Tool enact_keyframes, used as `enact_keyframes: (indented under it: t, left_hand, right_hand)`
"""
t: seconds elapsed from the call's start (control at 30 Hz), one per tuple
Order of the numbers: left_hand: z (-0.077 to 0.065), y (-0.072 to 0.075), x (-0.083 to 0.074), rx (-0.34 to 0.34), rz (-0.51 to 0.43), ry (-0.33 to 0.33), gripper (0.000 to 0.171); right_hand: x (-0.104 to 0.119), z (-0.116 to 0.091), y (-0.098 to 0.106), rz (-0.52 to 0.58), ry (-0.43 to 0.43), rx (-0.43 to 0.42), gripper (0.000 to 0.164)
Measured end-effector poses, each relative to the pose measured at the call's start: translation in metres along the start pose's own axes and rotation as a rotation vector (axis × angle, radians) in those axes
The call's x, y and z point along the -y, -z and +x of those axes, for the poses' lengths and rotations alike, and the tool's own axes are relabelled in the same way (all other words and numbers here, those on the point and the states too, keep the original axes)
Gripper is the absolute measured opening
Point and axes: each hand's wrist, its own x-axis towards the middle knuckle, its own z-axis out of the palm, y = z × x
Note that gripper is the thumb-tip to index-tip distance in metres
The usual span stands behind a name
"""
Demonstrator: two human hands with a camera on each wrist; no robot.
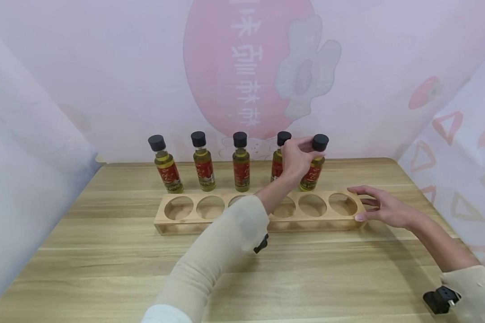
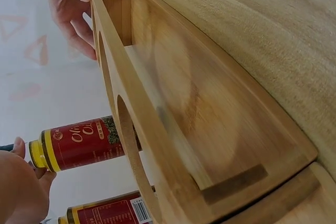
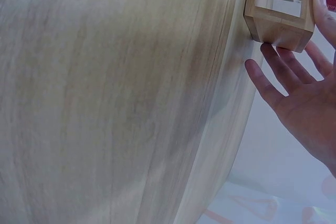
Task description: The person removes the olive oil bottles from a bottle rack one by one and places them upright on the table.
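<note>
A long wooden rack with a row of round holes lies across the table. Behind it several olive oil bottles with black caps and red labels stand in a row. My left hand reaches over the rack and pinches the rightmost bottle at its neck, just below the cap. In the left wrist view, thumb and fingers meet the yellow neck of that bottle. At the rack's right end my right hand holds the corners, thumb in front and forefinger behind. Its other fingers spread beside the end board.
Other bottles stand behind the rack, among them the leftmost, a middle one and one partly hidden by my left hand. The wood-grain table meets a printed pale cloth at the back and sides.
</note>
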Motion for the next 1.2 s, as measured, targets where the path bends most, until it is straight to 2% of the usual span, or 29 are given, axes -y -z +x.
enact_keyframes:
  t: [0.63, 0.9, 1.2]
  left_hand:
    - [0.005, -0.008, 0.009, -0.041, 0.037, 0.029, 0.041]
    - [0.004, -0.010, 0.008, -0.007, 0.026, 0.013, 0.043]
    - [0.006, -0.012, 0.011, 0.022, 0.104, -0.055, 0.042]
  right_hand:
    - [-0.001, 0.001, -0.001, -0.011, 0.011, 0.001, 0.071]
    - [-0.002, 0.002, 0.000, -0.020, 0.010, -0.002, 0.070]
    - [-0.001, 0.001, 0.001, -0.016, -0.004, 0.003, 0.070]
